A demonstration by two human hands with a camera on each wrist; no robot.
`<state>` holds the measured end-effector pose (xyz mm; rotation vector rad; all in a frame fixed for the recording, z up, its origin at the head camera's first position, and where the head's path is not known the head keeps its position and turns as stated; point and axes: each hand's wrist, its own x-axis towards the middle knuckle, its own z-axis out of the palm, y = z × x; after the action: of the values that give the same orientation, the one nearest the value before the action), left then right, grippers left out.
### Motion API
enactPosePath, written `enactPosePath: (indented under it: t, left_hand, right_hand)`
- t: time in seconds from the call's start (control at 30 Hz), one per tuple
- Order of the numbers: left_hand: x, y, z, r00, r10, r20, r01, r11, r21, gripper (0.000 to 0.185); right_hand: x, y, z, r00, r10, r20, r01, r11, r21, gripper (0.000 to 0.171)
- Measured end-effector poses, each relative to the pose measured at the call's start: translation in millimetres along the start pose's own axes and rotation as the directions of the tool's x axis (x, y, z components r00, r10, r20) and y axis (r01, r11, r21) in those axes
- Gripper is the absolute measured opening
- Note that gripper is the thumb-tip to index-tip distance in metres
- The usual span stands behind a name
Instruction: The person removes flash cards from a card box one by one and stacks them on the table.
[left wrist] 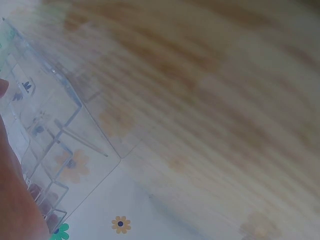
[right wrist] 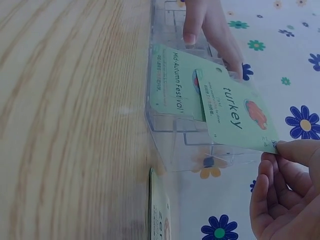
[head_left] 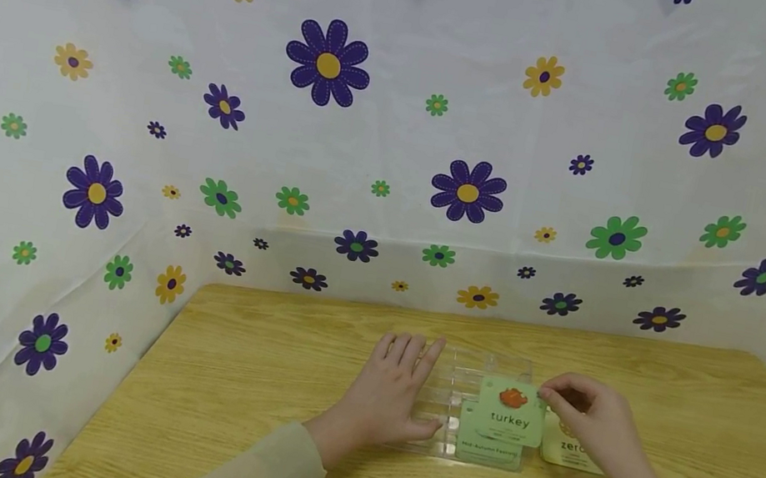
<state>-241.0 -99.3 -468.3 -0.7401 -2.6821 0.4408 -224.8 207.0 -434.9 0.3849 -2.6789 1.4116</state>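
Observation:
A clear plastic divider box (head_left: 463, 371) stands on the wooden table (head_left: 252, 386) in the head view. My left hand (head_left: 401, 377) lies flat on its left part with fingers straight. A green card reading "turkey" (head_left: 512, 414) stands tilted over the box, and my right hand (head_left: 547, 395) pinches its upper right corner. In front of it a green "Mid-Autumn Festival" card (head_left: 488, 449) stands in the box. The right wrist view shows the turkey card (right wrist: 240, 112), the festival card (right wrist: 172, 82), the box (right wrist: 180, 142) and my pinching right hand (right wrist: 277, 149).
A cream card reading "zero" (head_left: 569, 453) lies on the table beside the box, under my right hand. A white cloth with flowers (head_left: 398, 148) walls the table at the back and sides. The left wrist view shows the box's dividers (left wrist: 50, 140).

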Motion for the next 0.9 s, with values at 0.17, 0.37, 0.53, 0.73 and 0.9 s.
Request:
enactPosePath:
  t: [0.17, 0.37, 0.53, 0.73, 0.9]
  left_hand:
    - [0.3, -0.2, 1.4, 1.000, -0.002, -0.010, 0.002, 1.000, 0.004, 0.114]
    - [0.5, 0.1, 2.1, 1.000, 0.000, -0.030, 0.000, 1.000, 0.003, 0.112]
    - [1.0, 0.1, 1.9, 1.000, 0.000, -0.031, 0.001, 1.000, 0.005, 0.111]
    - [0.6, 0.2, 0.9, 1.000, -0.003, -0.018, 0.003, 1.000, -0.005, 0.112]
    - [0.3, 0.3, 1.2, 1.000, -0.003, -0.010, 0.003, 1.000, -0.008, 0.113]
  right_hand:
    - [1, 2, -2, 1.000, -0.001, -0.003, 0.001, 1.000, 0.008, 0.014]
    - [0, 6, -4, 1.000, 0.001, -0.015, -0.001, 0.999, 0.032, 0.013]
    - [0, 7, -7, 1.000, -0.002, -0.029, 0.003, 1.000, 0.028, 0.013]
    - [1, 7, -13, 0.999, 0.015, -0.033, -0.014, 0.999, 0.028, 0.014]
    - [0, 8, -15, 0.999, 0.032, -0.035, -0.031, 0.999, 0.045, 0.016]
